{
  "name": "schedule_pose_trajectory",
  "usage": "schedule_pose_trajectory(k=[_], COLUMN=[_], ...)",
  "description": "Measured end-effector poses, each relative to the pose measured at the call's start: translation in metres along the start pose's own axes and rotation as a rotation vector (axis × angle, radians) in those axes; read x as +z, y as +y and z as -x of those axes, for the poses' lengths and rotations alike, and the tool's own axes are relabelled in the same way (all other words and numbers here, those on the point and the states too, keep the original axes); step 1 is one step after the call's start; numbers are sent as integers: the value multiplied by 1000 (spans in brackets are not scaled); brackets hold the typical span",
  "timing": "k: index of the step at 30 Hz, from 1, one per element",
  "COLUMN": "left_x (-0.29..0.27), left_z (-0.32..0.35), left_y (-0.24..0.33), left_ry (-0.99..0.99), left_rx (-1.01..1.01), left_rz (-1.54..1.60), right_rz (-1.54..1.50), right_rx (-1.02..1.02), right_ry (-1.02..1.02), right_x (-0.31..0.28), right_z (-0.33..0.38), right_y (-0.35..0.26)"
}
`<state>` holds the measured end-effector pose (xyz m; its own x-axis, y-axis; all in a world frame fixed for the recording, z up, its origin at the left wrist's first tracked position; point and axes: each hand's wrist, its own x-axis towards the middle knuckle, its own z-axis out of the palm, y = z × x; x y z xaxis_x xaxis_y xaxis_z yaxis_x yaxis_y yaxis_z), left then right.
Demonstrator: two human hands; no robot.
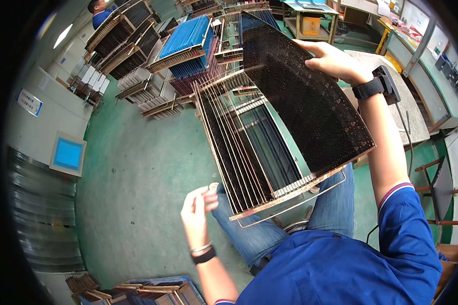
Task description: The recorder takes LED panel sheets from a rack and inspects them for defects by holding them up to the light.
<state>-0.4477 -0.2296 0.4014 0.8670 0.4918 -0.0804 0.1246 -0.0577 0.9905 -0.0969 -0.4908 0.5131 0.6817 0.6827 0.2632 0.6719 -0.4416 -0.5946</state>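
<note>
My right hand (336, 63) grips the edge of a large black panel (300, 91), thumb on the speckled face and the other fingers partly hidden behind it. The panel is raised and tilted over the right side of a slotted metal rack (310, 179); whether its lower edge rests in a slot I cannot tell. On the rack's left side several dark panels (224, 147) stand upright in a row. My left hand (196, 203) is beside the rack's near left corner, apart from it, fingers loosely bent and slightly blurred, with nothing visible in them.
Stacked racks of blue panels (188, 38) and dark panels (132, 43) stand ahead, with a person (101, 15) behind at the far left. A grey-topped table (412, 112) and a long workbench (442, 96) line the right side. More racks (147, 294) lie at the lower left.
</note>
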Motion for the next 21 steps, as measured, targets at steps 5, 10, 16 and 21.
schedule_pose_trajectory(k=[5, 10, 16, 21], left_x=[66, 100, 101, 94], left_z=[-38, -39, -42, -41], left_y=[-23, -23, -26, -25], left_ry=[135, -26, -31, -37], left_rx=[582, 609, 556, 535], left_rz=[-550, -903, -978, -977], right_rz=[-54, 145, 62, 84], right_rx=[-128, -205, -161, -80], right_ry=[83, 287, 257, 130], right_x=[16, 23, 40, 38], right_z=[-1, 3, 3, 8], right_y=[-16, -39, -46, -75])
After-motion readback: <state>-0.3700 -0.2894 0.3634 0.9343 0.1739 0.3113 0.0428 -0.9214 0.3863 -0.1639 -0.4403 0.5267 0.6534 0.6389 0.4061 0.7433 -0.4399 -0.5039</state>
